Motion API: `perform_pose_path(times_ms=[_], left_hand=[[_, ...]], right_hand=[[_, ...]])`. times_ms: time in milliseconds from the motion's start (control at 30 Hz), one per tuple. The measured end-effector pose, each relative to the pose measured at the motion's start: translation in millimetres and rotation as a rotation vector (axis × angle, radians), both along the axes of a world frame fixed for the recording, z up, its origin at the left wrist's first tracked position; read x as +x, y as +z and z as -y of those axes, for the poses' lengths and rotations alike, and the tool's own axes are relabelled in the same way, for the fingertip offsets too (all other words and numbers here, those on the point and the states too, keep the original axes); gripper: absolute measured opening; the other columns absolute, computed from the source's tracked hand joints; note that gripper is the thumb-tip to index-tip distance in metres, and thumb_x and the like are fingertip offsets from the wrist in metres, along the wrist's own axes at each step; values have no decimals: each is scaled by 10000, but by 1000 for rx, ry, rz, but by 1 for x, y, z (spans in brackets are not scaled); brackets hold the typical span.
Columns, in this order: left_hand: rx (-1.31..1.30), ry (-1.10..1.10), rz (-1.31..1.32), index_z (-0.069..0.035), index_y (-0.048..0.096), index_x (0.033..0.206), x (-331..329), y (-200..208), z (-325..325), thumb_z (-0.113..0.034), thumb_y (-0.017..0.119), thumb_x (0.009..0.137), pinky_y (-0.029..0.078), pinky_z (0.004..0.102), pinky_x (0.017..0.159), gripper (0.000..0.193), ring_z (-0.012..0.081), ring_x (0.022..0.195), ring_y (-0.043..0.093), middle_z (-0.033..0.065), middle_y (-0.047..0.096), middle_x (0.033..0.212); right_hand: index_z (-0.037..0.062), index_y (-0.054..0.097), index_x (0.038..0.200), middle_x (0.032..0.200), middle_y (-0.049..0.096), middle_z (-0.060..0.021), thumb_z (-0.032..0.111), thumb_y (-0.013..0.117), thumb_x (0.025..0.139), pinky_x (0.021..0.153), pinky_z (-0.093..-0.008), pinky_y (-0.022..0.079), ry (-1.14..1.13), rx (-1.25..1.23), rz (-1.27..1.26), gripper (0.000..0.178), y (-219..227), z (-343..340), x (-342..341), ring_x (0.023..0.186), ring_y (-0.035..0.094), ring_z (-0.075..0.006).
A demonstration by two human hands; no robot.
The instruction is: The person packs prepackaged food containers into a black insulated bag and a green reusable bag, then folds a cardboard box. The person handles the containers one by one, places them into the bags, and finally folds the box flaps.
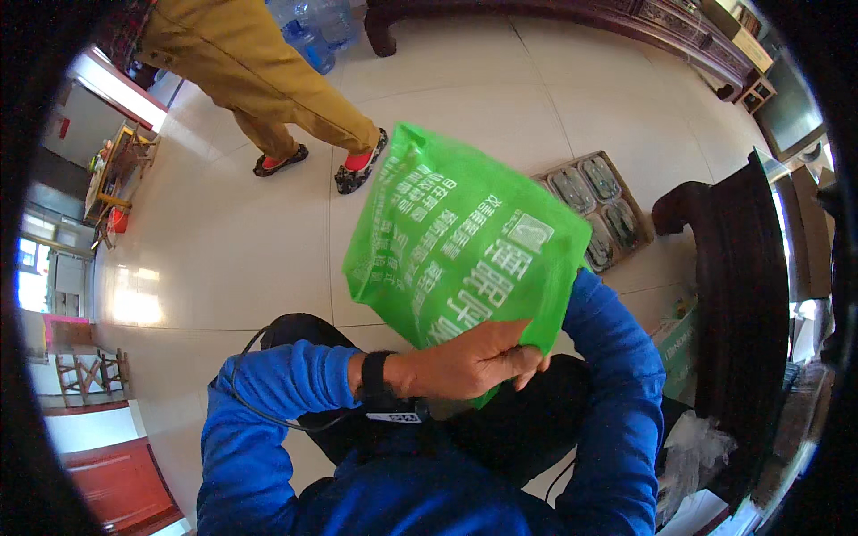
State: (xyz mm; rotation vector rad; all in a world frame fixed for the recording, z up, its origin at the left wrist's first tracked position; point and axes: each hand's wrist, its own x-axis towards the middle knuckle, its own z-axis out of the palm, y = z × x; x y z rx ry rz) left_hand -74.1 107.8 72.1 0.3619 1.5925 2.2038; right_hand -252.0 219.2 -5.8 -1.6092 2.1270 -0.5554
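Note:
A green bag (456,241) with white print, which looks like thin non-woven cloth, hangs tilted in front of my body. My left hand (469,360) is closed on its near edge, thumb and fingers pinching the green cloth. My right forearm (612,326) reaches up to the bag's right side, and the hand at its end is hidden in or behind the bag. Whether those fingers are open or closed does not show. What the bag contains is also out of sight.
On the tiled floor behind the bag lies a shallow box (597,210) of clear-lidded packs. Dark carved furniture (742,313) stands at my right. Another person's legs (268,89) are at the upper left, near blue water bottles (313,31). A cable (246,393) loops by my left wrist.

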Motion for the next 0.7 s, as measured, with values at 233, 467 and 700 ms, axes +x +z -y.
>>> perform_pose_path(times_ms=[233,467,700], left_hand=[[-148,14,-159,-57,526,1001,5,3,24,-217,479,1088,525,429,961,188,192,795,607,55,556,831],[60,297,-356,-87,572,1040,-15,29,82,-332,515,1072,490,415,712,253,175,654,492,26,480,752],[203,335,-298,-108,582,1064,-21,12,71,-348,468,1090,435,386,605,267,122,531,338,1,402,682]], right_hand=[[44,742,1007,991,722,-172,288,675,898,865,-484,537,29,49,-72,276,1,13,-4,984,683,-342],[47,744,1010,1003,726,-166,307,670,901,874,-487,536,145,65,-250,291,-24,53,18,1001,683,-338],[50,746,1013,1016,729,-161,325,665,904,883,-490,535,270,96,-454,307,-50,83,49,1019,682,-335]])
